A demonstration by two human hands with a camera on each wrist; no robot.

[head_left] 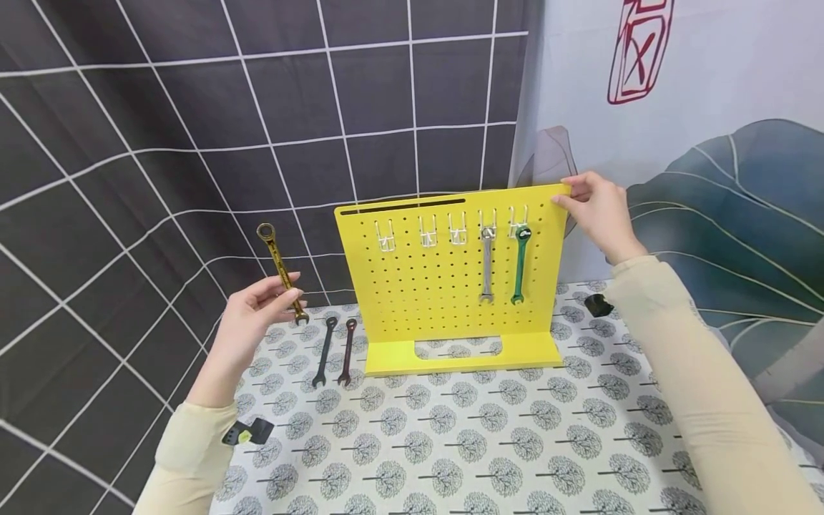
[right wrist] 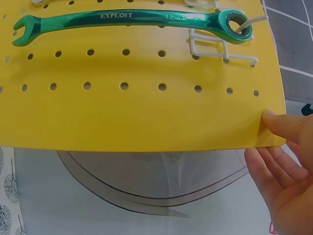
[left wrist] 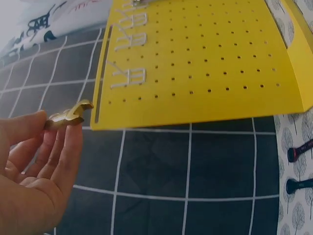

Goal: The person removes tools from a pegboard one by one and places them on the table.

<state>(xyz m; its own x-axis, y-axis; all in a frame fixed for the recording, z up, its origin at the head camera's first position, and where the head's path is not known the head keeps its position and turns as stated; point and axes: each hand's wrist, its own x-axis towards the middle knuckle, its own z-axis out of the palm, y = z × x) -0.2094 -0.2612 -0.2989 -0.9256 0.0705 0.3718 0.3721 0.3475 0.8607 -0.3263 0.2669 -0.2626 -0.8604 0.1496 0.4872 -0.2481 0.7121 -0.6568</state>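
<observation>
My left hand [head_left: 254, 315] pinches a gold combination wrench [head_left: 280, 268] near its open end, ring end up, left of the yellow pegboard [head_left: 450, 286]. In the left wrist view the gold wrench [left wrist: 68, 116] is seen nearly end-on between thumb and fingers. My right hand [head_left: 599, 211] grips the pegboard's top right corner, thumb in front and fingers behind. A green wrench [head_left: 520, 265] hangs by its ring from the rightmost white hook [head_left: 517, 222]. Beside it a silver wrench [head_left: 487, 268] hangs on the neighbouring hook. Three hooks further left hold nothing.
Two dark wrenches, one black [head_left: 325, 350] and one with a reddish tint [head_left: 348, 350], lie on the tree-patterned tablecloth [head_left: 450, 436] left of the pegboard's base. A dark gridded curtain [head_left: 290, 107] hangs behind and to the left.
</observation>
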